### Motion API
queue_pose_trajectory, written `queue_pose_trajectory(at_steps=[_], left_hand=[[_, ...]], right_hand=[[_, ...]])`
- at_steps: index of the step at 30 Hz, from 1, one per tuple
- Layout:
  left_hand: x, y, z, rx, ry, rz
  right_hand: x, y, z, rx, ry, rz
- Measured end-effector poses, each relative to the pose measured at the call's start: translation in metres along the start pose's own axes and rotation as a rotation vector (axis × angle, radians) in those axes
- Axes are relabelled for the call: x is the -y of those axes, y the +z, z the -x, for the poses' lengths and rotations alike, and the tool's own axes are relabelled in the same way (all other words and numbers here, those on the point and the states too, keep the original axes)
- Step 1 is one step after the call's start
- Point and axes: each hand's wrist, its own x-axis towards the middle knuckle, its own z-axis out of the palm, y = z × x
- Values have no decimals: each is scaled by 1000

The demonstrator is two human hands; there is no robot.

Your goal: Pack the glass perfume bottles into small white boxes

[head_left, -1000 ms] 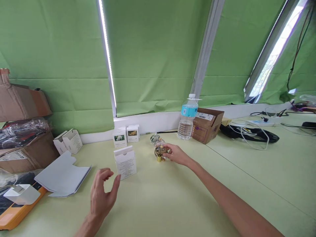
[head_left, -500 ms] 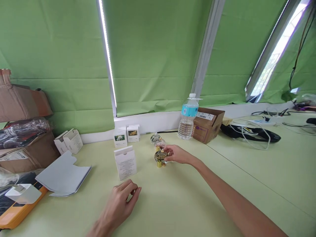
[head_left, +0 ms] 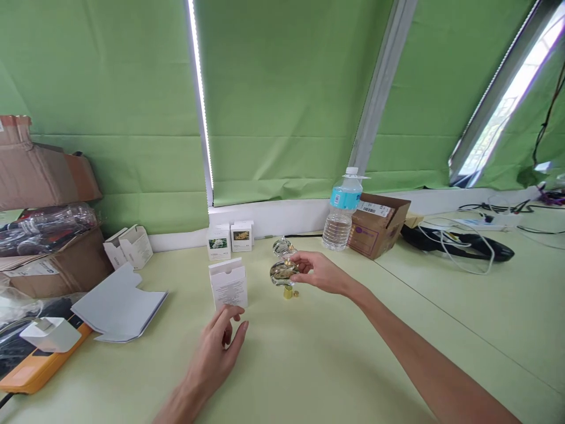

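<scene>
Perfume bottle [head_left: 283,272], right hand [head_left: 321,274], box [head_left: 228,285] print unreadable

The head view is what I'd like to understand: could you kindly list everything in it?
Green blinds: several, green, behind the desk.
Desk: one, pale green, under everything.
Water bottle: one, clear with blue label, back of desk.
Cardboard box: one, brown, right of the water bottle.
White cartons: several, white, left of centre.
Folded card: one, pale grey, left.
Orange device: one, orange, lower left.
Glass bottle: one or two, cannot tell, clear with gold, centre.
Gold piece: one, gold, just below the glass bottle.
Right hand: one, touching the glass bottle.
Left hand: one, open, below the front carton.
</scene>
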Motion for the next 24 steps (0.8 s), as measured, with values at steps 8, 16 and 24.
queue_pose_trajectory(at_steps=[8, 16, 24], left_hand=[[-4, -2, -1, 45, -160, 106], [3, 2, -4, 177, -209, 106], [0, -1, -6, 190, -218, 105]], right_hand=[[30, 52, 14, 216, -35, 12], [27, 81, 19, 281, -2, 85], [34, 67, 20, 325, -56, 192]])
